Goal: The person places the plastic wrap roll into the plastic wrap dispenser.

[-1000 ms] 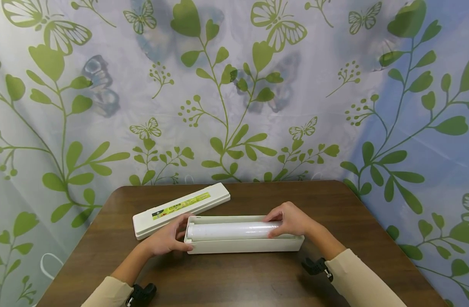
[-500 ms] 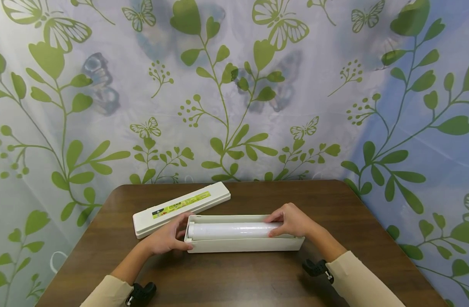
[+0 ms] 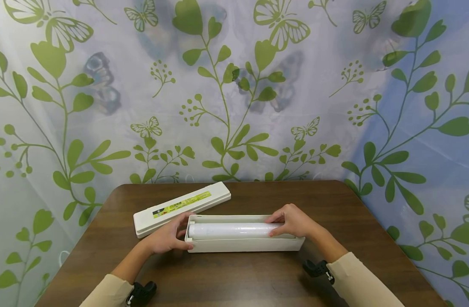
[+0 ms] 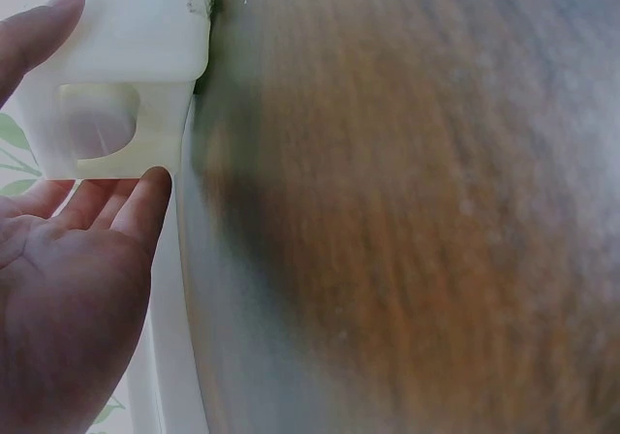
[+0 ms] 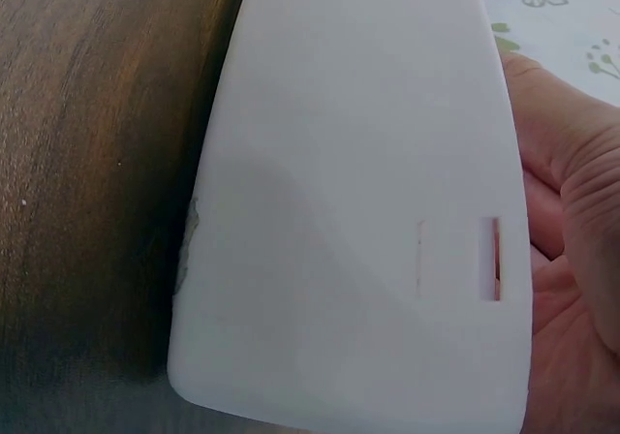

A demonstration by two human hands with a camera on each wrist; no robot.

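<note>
Lying just beyond the left hand (image 3: 166, 238), touching nothing: 1 white lid (image 3: 182, 207) with a yellow-green label, angled across the table (image 3: 234, 277). Cupping the left end of the tray (image 3: 244, 244), fingers loosely curled round its end wall, thumb at the near corner; in the left wrist view, fingertips (image 4: 145, 197) meeting the tray end (image 4: 121, 76) at its cut-out. Resting lengthwise in the tray, between the 2 hands: 1 roll (image 3: 230, 230) of film, glossy and likely slippery, probably light, with a stiff core but a soft, easily dented wrap. Best taking hold at the 2 ends, not the middle. Curling over the roll's right end, the right hand (image 3: 292, 221), fingers draped on top; in the right wrist view, palm (image 5: 572, 260) lying against the tray's right end (image 5: 368, 211). Looking rigid and light: the plastic tray.
</note>
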